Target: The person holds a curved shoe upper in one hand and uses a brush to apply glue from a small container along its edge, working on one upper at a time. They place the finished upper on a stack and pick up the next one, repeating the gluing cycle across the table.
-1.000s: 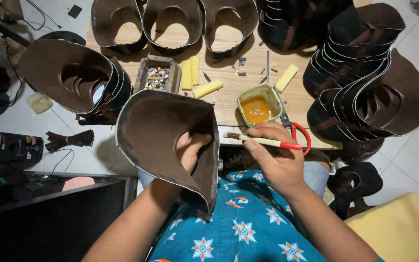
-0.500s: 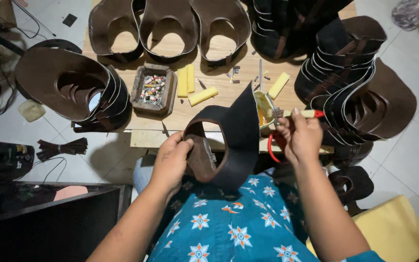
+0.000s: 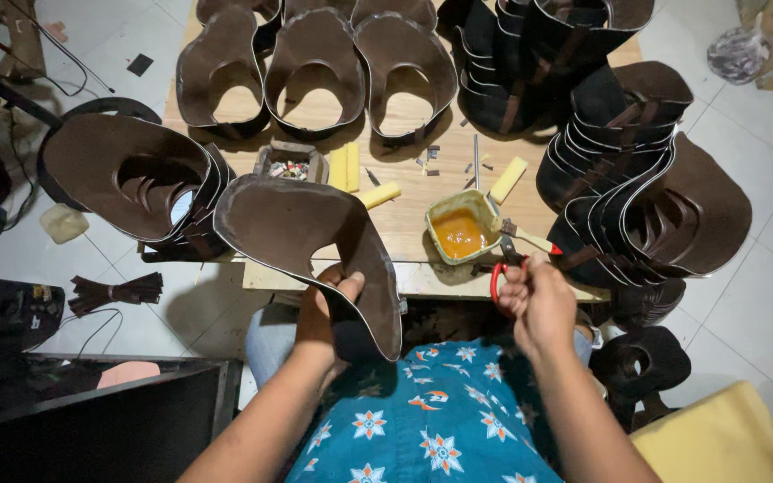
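Note:
My left hand (image 3: 326, 300) grips the lower edge of a dark brown curved leather piece (image 3: 301, 233), held up over the front edge of the wooden table (image 3: 413, 215). My right hand (image 3: 539, 300) is closed around a brush handle (image 3: 530, 240) and red-handled scissors (image 3: 496, 273), just right of a small square tub of orange glue (image 3: 458, 233). The brush tip points toward the tub.
Stacks of similar brown and black leather pieces stand on the left (image 3: 131, 183), along the back (image 3: 315, 72) and on the right (image 3: 646, 197). A small box of bits (image 3: 290, 166), yellow foam blocks (image 3: 344, 166) and metal scraps lie on the table. A yellow cushion (image 3: 717, 438) sits at lower right.
The leather piece has swung from in front of me toward the left and opened flat toward the camera. My right hand has dropped lower, nearer my body, still with brush and scissors.

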`<move>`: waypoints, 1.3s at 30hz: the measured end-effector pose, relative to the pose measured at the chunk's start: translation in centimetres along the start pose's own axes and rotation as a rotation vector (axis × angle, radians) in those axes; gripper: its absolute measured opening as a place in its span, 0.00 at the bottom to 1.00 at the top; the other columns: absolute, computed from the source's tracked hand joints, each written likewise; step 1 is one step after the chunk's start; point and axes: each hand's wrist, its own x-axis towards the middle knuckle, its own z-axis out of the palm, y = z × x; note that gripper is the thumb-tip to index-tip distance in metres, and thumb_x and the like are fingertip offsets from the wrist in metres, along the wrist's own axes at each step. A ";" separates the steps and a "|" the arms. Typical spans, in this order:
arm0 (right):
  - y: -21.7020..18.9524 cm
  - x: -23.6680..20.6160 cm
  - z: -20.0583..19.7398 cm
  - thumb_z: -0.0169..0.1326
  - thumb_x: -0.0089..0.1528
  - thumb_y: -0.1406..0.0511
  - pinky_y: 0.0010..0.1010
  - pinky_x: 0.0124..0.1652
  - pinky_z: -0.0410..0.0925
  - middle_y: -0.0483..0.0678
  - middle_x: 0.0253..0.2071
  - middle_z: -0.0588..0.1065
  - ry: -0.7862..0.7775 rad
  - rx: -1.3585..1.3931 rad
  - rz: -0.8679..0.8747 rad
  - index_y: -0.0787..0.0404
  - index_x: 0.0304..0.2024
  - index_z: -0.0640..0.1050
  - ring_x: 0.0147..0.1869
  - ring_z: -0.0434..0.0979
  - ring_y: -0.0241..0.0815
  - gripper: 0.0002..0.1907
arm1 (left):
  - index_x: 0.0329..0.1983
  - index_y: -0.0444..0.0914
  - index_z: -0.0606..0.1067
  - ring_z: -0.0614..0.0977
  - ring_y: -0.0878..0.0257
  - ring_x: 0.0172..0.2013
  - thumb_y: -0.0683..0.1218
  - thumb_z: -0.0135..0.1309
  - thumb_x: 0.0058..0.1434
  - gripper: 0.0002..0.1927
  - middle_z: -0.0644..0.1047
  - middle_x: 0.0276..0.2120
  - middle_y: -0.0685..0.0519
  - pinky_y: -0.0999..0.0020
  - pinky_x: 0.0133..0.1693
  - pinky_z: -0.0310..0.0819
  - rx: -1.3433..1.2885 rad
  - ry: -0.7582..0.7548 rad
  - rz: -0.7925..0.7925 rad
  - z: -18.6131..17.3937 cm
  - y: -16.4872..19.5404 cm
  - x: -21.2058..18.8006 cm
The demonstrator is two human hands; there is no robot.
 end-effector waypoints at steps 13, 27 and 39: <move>-5.1 -11.2 7.2 0.74 0.39 0.66 0.34 0.66 0.58 0.52 0.70 0.65 -0.799 -0.546 -0.177 0.59 0.76 0.51 0.70 0.67 0.42 0.68 | 0.39 0.35 0.74 0.72 0.68 0.16 0.43 0.54 0.64 0.06 0.74 0.18 0.52 0.70 0.19 0.63 -0.090 -0.028 0.171 6.2 0.3 -2.2; -3.1 -10.3 3.5 0.64 0.59 0.66 0.48 0.41 0.61 0.58 0.48 0.67 -0.542 0.057 0.137 0.65 0.70 0.63 0.44 0.64 0.54 0.39 | 0.47 0.33 0.74 0.75 0.57 0.28 0.40 0.49 0.65 0.09 0.76 0.29 0.44 0.60 0.31 0.68 0.150 -0.228 0.577 6.5 3.1 -6.7; -6.7 -10.3 10.3 0.59 0.59 0.59 0.42 0.54 0.74 0.49 0.58 0.74 -0.555 0.184 0.042 0.61 0.64 0.65 0.59 0.76 0.43 0.34 | 0.56 0.31 0.75 0.76 0.64 0.47 0.40 0.61 0.62 0.19 0.74 0.53 0.50 0.73 0.49 0.72 0.103 -0.225 0.631 4.8 5.5 -6.7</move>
